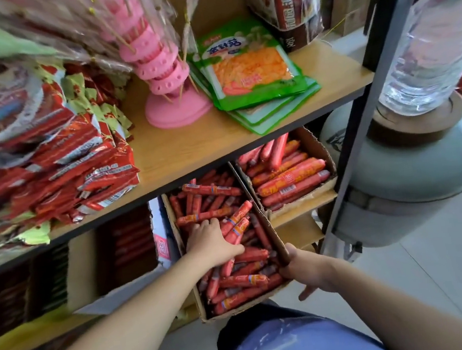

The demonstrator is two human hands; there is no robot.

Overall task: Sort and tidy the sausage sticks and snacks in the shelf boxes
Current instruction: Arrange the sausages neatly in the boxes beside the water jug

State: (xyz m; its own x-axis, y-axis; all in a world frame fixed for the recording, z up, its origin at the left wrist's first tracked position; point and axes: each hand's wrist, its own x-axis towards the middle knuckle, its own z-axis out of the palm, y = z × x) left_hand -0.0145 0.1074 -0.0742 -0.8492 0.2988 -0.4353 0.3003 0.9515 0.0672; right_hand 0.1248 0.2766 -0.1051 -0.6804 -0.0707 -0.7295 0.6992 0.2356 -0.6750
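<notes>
A cardboard box (274, 234) full of several small red sausage sticks (244, 281) juts out from the lower shelf. My left hand (211, 243) lies inside it on the pile, fingers curled down among the sticks. My right hand (307, 269) grips the box's right wall near its front corner, thumb inside, fingers under the outside. A second box (314, 148) to the right holds thicker red sausages (290, 179). Red snack packets (59, 165) are heaped on the left of the upper shelf.
On the upper wooden shelf (180, 149) stand a pink lollipop stand (164, 76) and a stack of green pickle pouches (252, 66). A white box (122, 290) of dark packs sits left of the sausage box. A pale ceramic jar (425, 170) with a water bottle (427, 37) stands right of the frame post.
</notes>
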